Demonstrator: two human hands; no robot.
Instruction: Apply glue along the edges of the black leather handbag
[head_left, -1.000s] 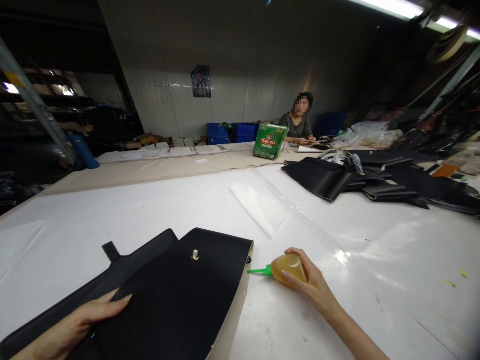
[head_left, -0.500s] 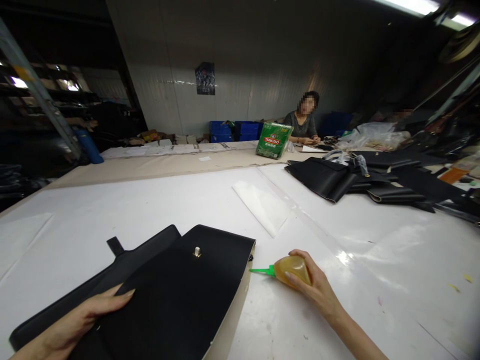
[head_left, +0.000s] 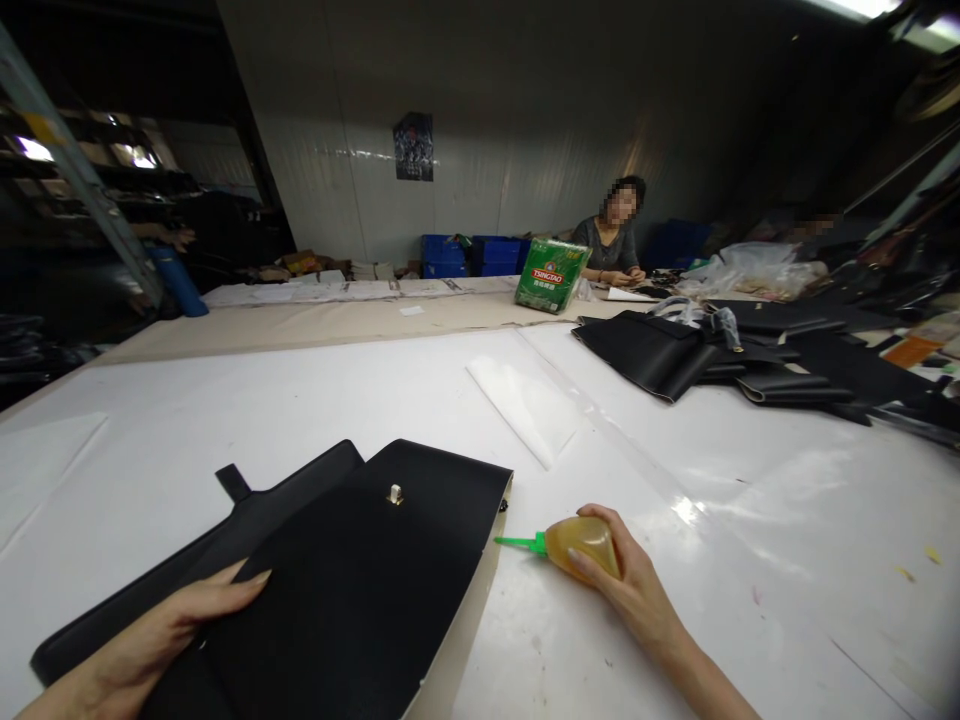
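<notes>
A black leather-like bag piece (head_left: pixel 352 560) lies at the front of the table, a small gold clasp (head_left: pixel 394 494) on its upper face. Its pale inner side shows along the right edge, and a flap with a short tab (head_left: pixel 233 483) extends behind it. My left hand (head_left: pixel 187 615) grips its left part, thumb on top and the other fingers mostly hidden beneath. My right hand (head_left: pixel 626 570) is wrapped around an amber squeeze bottle (head_left: pixel 577 547) with a green nozzle (head_left: pixel 521 543). The nozzle tip is at the bag piece's right edge; contact is hard to judge.
A folded white sheet (head_left: pixel 525 410) lies mid-table. Black bag pieces (head_left: pixel 652 355) are heaped at the right, near clear plastic bags (head_left: pixel 757 270). Across the table, a person (head_left: pixel 611 240) sits beside a green Tsingtao pack (head_left: pixel 551 275). Blue crates (head_left: pixel 495 257) stand along the wall.
The nozzle tip has shifted slightly left along the bag piece's edge as my right hand moved a little. My left hand keeps its hold, and the view has tilted slightly.
</notes>
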